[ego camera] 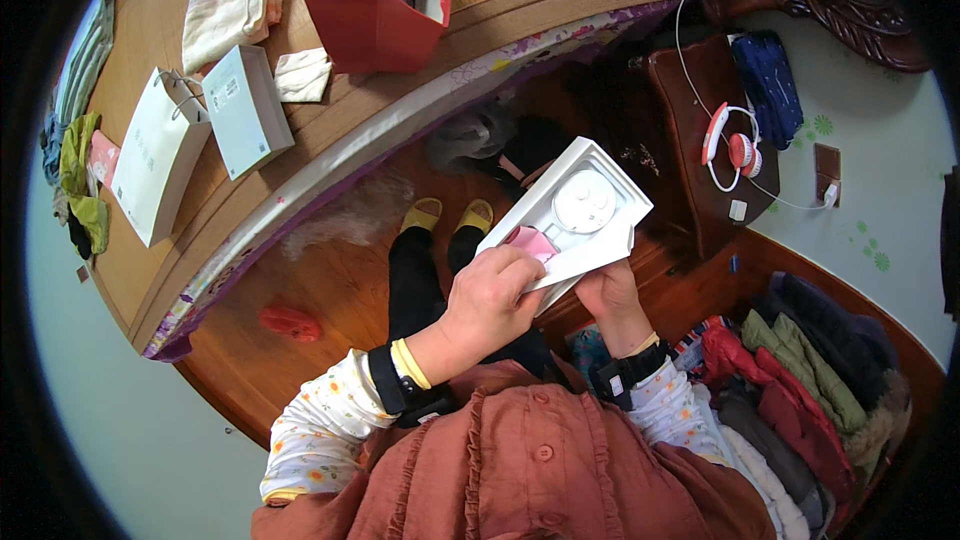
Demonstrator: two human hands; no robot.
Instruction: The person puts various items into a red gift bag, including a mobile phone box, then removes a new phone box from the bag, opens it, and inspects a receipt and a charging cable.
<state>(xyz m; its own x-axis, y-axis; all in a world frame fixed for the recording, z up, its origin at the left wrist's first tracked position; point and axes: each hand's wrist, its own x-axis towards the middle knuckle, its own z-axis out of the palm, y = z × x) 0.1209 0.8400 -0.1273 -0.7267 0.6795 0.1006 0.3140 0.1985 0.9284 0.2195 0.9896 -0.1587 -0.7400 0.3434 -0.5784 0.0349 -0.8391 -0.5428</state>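
Observation:
A long white cardboard box (pixel 636 202) is held tilted in front of my body. In its far part sits a round white device (pixel 583 201), with a white cable beside it. Something pink and flat (pixel 532 242) sticks up inside, partly covered by my fingers. My left hand (pixel 491 296) grips the near left end of the box, its fingers at a white card-like flap (pixel 592 259). From below, my right hand (pixel 609 291) holds the near right side; most of its fingers are hidden under the box.
On the bed's wooden board (pixel 247 232) are a white paper bag (pixel 157 157), a light blue box (pixel 247 112), folded cloths (pixel 225 11) and a red box (pixel 371 22). Headphones (pixel 742 154) lie on a brown cabinet (pixel 675 90). Folded clothes (pixel 802 405) are piled at right.

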